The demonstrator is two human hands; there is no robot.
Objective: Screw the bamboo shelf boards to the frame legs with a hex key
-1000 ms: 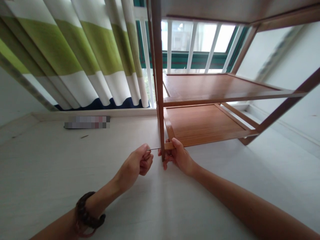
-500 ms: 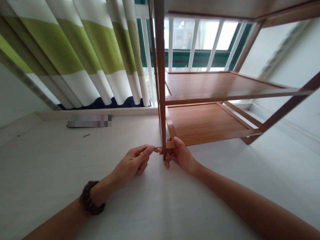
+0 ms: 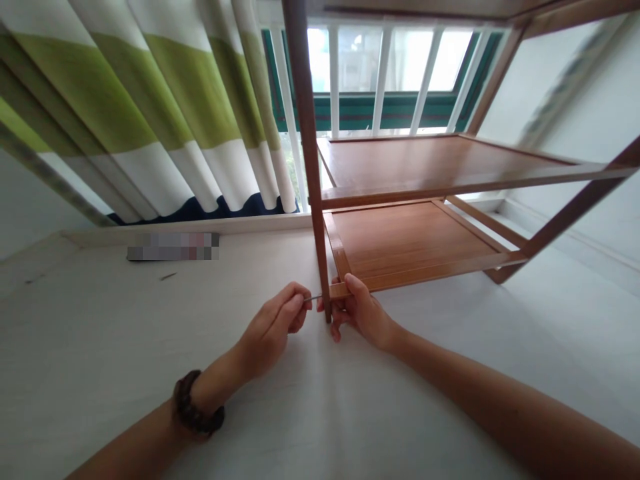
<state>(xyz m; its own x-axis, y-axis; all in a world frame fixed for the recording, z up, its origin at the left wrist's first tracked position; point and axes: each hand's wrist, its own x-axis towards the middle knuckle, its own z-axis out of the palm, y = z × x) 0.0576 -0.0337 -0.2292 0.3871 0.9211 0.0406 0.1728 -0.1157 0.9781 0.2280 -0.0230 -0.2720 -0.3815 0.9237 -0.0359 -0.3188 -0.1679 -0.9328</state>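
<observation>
Closed in a pinch, my left hand (image 3: 276, 328) holds a thin metal hex key (image 3: 313, 298), its grip end hidden in the fingers. The key's tip meets the outer side of the wooden leg (image 3: 321, 267), near its foot. My right hand (image 3: 364, 312) is wrapped round the front left corner of the lower shelf (image 3: 415, 241), thumb on top and fingers underneath. Some of its fingertips show on the far side of the leg, beside the key. The brown wooden rack stands on the pale floor, with a middle shelf (image 3: 430, 163) above.
A blurred-out flat item (image 3: 173, 247) lies on the floor at left, with a small brown sliver (image 3: 169, 276) close by. Behind hang a striped curtain (image 3: 170, 113) and a barred window (image 3: 385, 80). A white wall (image 3: 590, 127) stands at right.
My left hand has turned and drawn slightly down, its fingers more curled, showing more of the key. The view has shifted slightly, and the leg looks more tilted. My right hand keeps its hold.
</observation>
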